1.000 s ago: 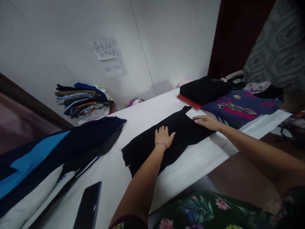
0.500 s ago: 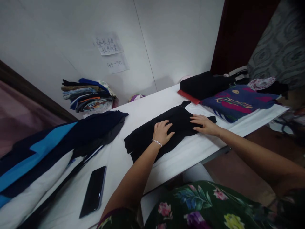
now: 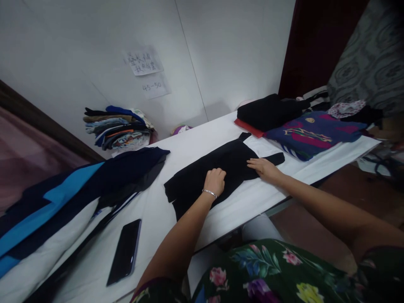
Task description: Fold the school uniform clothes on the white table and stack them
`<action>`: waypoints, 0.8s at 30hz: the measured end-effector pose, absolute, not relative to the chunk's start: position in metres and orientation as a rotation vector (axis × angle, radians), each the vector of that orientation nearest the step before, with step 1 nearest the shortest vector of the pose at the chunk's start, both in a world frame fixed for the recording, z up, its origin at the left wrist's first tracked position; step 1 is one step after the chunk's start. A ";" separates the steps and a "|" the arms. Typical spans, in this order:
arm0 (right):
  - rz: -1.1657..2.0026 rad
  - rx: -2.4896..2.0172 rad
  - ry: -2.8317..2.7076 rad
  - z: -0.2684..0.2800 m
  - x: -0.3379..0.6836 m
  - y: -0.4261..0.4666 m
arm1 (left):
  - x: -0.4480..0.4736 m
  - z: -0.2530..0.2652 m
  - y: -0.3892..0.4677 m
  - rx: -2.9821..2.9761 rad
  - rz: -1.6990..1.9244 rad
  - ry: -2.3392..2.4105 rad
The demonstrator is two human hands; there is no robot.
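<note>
A black tank top (image 3: 195, 172) lies spread on the white-covered table (image 3: 202, 136), its two shoulder straps pointing right. My left hand (image 3: 215, 182), with a silver bracelet at the wrist, rests on the middle of it. Its fingers are curled in and appear to grip the fabric; the fingertips are hidden. My right hand (image 3: 264, 168) lies at the strap end near the front edge, fingers stretched out over the cloth. Part of the top is covered by my left forearm.
A phone (image 3: 124, 252) lies at the front left. Dark garments with a light blue panel (image 3: 71, 185) are heaped on the left. Behind them stands a folded clothes stack (image 3: 116, 128). At right lie a folded black garment (image 3: 268, 111) and a patterned purple-blue one (image 3: 311, 134). Handwritten papers (image 3: 145, 63) hang on the wall.
My left hand's fingers have curled in from a spread pose. My right hand has slid slightly left and down, uncovering more of the near strap. The top lies almost the same.
</note>
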State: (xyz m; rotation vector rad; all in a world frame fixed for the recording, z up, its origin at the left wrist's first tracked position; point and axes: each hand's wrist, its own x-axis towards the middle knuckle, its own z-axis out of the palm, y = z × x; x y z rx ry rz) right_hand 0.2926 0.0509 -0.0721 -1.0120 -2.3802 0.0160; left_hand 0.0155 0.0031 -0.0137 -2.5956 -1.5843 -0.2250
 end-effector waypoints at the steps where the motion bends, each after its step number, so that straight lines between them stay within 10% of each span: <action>1: 0.033 -1.024 -2.395 -0.071 0.293 0.047 | 0.015 -0.017 0.002 -2.612 -0.234 -1.604; 24: 0.103 -1.640 -2.112 -0.052 0.394 0.071 | 0.011 -0.027 0.000 -2.583 -0.513 -1.715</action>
